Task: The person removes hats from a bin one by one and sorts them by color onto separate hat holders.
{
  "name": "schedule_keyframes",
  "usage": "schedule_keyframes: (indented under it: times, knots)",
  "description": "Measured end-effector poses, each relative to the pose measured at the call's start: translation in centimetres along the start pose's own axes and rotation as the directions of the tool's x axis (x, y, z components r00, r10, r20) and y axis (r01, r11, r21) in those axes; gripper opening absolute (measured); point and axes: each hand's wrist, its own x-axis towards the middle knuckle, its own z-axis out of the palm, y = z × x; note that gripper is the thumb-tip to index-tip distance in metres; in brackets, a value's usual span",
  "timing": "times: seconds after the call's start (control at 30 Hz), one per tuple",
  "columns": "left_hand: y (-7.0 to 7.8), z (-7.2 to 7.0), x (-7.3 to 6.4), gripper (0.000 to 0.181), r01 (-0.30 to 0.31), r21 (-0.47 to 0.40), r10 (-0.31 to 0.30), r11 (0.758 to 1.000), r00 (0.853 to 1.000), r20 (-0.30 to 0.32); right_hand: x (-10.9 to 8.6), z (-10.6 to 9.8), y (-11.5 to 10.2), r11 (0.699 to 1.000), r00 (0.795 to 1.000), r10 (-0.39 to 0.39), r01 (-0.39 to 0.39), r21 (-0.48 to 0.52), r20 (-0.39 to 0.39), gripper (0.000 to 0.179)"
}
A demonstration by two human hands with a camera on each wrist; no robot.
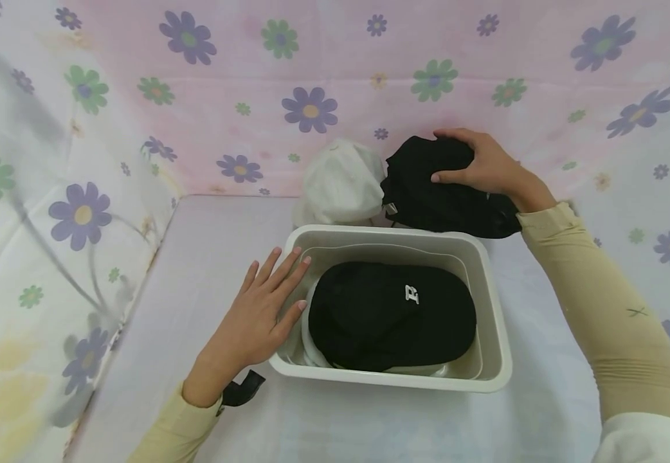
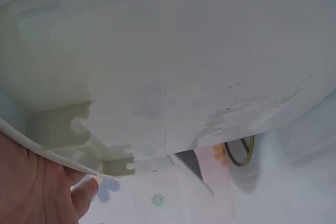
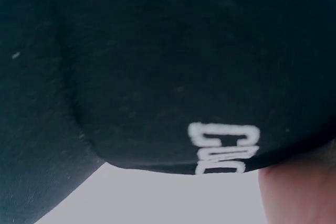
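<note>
A black baseball cap (image 1: pixel 370 315) with a white embroidered letter lies in the white plastic bin (image 1: pixel 496 360); a pale item shows partly beneath it. My left hand (image 1: pixel 260 315) rests on the bin's left rim, its fingers straight and spread. In the left wrist view, the bin's outer wall (image 2: pixel 157 66) fills most of the picture. Behind the bin, my right hand (image 1: pixel 488 164) grips a second black cap (image 1: pixel 422 186) between thumb and fingers. White lettering shows on that cap (image 3: pixel 157 77) close up in the right wrist view.
A white cap (image 1: pixel 341 183) sits behind the bin, beside the black cap in my right hand. Flower-printed cloth (image 1: pixel 208 96) hangs at the back and sides. The bin stands on a pale cloth-covered surface (image 1: pixel 196 238).
</note>
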Motion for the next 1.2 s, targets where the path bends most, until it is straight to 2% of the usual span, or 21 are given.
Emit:
schedule_keyframes:
  times: [0.17,0.33,0.43,0.53,0.6,0.67,0.73,0.8,0.83,0.9,0.97,1.03,1.1,1.13,1.2]
  knots:
    - [0.2,-0.2,0.1,0.064,0.0,0.04,0.0,0.999,1.0,0.01,-0.6,0.3,0.1,0.999,0.999,0.039,-0.04,-0.028,-0.019,0.09]
    - [0.3,-0.9,0.5,0.068,-0.015,0.091,0.01,0.996,0.998,0.061,-1.6,0.4,-0.1,0.992,0.993,0.115,-0.115,-0.059,0.0,0.098]
    - [0.5,-2.7,1.0,0.069,-0.022,0.085,0.011,0.996,0.993,0.121,-2.5,0.3,-0.1,0.99,0.991,0.134,-0.133,-0.055,0.025,0.099]
    - [0.8,-5.6,1.8,0.067,-0.027,0.036,0.021,0.999,0.989,0.147,-3.5,0.4,-0.3,0.99,0.99,0.136,-0.134,-0.041,0.041,0.096]
    - [1.1,-7.7,2.6,0.065,-0.052,-0.004,0.052,0.999,0.991,0.12,-4.4,0.5,-0.5,0.991,0.99,0.131,-0.129,-0.035,0.045,0.094]
    - [1.5,-9.4,3.8,0.061,-0.103,-0.059,0.106,0.993,0.993,0.046,-5.4,0.4,-0.8,0.991,0.99,0.131,-0.13,-0.027,0.046,0.09]
    - [1.9,-10.6,5.4,0.055,-0.177,-0.149,0.171,0.973,0.984,-0.05,-6.5,0.3,-0.9,0.99,0.99,0.138,-0.138,-0.006,0.028,0.083]
    - [2.3,-11.1,7.3,0.05,-0.24,-0.265,0.209,0.934,0.968,-0.14,-7.6,0.2,-0.9,0.988,0.988,0.152,-0.152,0.032,-0.005,0.076]
    - [2.5,-11.1,8.4,0.047,-0.259,-0.333,0.211,0.907,0.962,-0.176,-8.2,0.2,-0.7,0.986,0.987,0.157,-0.156,0.054,-0.027,0.072]
    - [2.8,-10.9,10.8,0.043,-0.271,-0.48,0.181,0.834,0.957,-0.225,-9.1,0.2,-0.2,0.983,0.983,0.164,-0.155,0.096,-0.084,0.066]
    - [3.0,-10.3,13.3,0.041,-0.238,-0.613,0.113,0.753,0.965,-0.236,-9.8,0.4,0.6,0.981,0.976,0.165,-0.146,0.131,-0.143,0.062]
    - [3.0,-9.3,15.7,0.04,-0.166,-0.736,0.021,0.656,0.979,-0.201,-10.3,0.7,1.6,0.976,0.963,0.184,-0.155,0.153,-0.195,0.06]
    - [3.0,-8.3,17.8,0.041,-0.068,-0.827,-0.068,0.559,0.989,-0.128,-10.7,1.1,2.6,0.966,0.942,0.236,-0.2,0.167,-0.238,0.06]
    - [3.0,-7.7,18.7,0.041,-0.015,-0.858,-0.114,0.514,0.99,-0.086,-10.9,1.3,3.2,0.958,0.931,0.265,-0.225,0.175,-0.25,0.06]
    - [3.1,-6.8,20.1,0.041,0.069,-0.904,-0.197,0.423,0.98,-0.017,-11.0,1.8,4.2,0.935,0.908,0.34,-0.297,0.195,-0.246,0.062]
